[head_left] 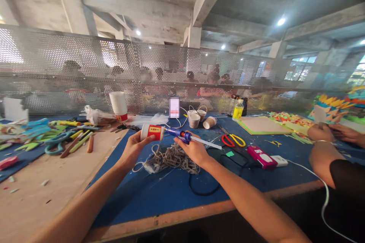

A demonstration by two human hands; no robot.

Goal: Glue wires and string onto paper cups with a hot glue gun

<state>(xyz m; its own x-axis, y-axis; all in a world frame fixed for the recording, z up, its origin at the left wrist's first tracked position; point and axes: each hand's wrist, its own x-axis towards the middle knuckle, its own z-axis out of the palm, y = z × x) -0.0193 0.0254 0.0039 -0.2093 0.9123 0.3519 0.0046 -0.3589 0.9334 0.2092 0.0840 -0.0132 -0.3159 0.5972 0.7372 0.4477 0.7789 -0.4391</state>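
Observation:
My left hand (136, 146) is closed around a white paper cup (145, 132) with a red and gold label, tipped on its side above the table. In my right hand (195, 150) is a blue hot glue gun (178, 133), with a white glue stick (207, 143) jutting from its back. The gun's nozzle points left at the cup's base end; whether it touches cannot be made out. Below both hands lies a tangled heap of grey-beige cord (171, 159). Farther back stand cord-wrapped cups (194, 119), and another wrapped cup (210, 122) rests on its side.
Red-and-yellow scissors (234, 140) and a magenta box (261, 157) lie to the right. A stack of paper cups (118, 104), a phone (174, 108) and a yellow-labelled bottle (237, 110) stand behind. Tools (75, 142) lie left. A co-worker's hands (321, 133) are at far right.

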